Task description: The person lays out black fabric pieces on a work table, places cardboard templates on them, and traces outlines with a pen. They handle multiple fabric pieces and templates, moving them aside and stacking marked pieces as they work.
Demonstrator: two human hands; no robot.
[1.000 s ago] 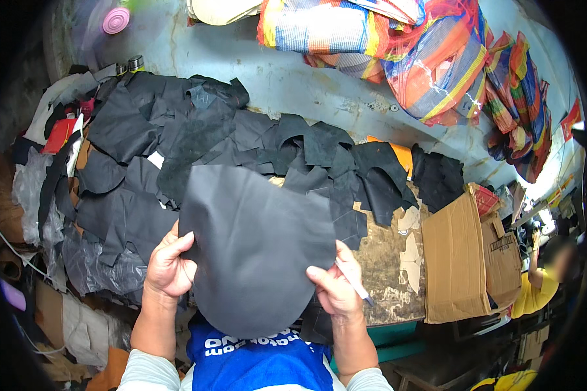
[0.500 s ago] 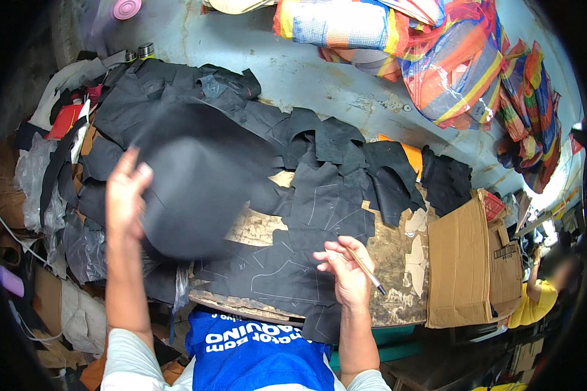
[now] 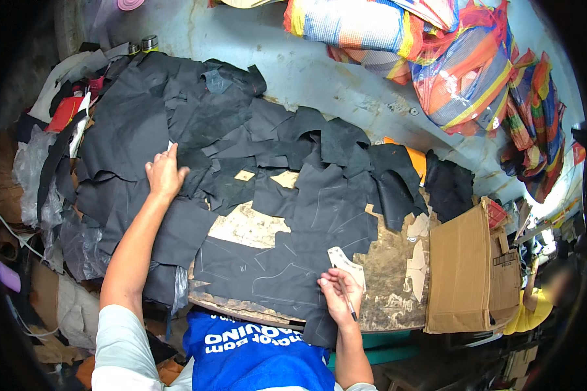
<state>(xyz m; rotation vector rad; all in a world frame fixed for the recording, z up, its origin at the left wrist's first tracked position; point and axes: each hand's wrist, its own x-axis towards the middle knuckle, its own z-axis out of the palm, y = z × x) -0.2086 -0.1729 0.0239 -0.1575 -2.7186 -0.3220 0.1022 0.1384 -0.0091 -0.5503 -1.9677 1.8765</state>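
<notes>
Black leather pieces [image 3: 127, 120] lie heaped over the left and back of the work table. My left hand [image 3: 165, 174] rests on this heap, thumb apart and index finger stretched toward a small white bit [image 3: 171, 145] at its tip. Over the table's front right, my right hand [image 3: 342, 296] is closed round a slim pen [image 3: 350, 307], its end toward my wrist. Touching those fingers is a white curved pattern piece [image 3: 346, 264] with small marks; whether it is gripped too is unclear. Beside it, a black leather piece [image 3: 267, 270] carries light drawn outlines.
An open cardboard box [image 3: 460, 270] stands at the table's right end. Pale scraps [image 3: 416, 267] lie on the worn wooden top [image 3: 388, 287]. Colourful woven sacks [image 3: 460, 72] bulge at the back wall. Clear plastic [image 3: 36, 173] hangs at left. A person in yellow [image 3: 535, 309] is far right.
The large black leather piece my left hand held in the air is down on the left heap. That hand moved right. The white pattern piece now shows at my right hand; the pen has turned.
</notes>
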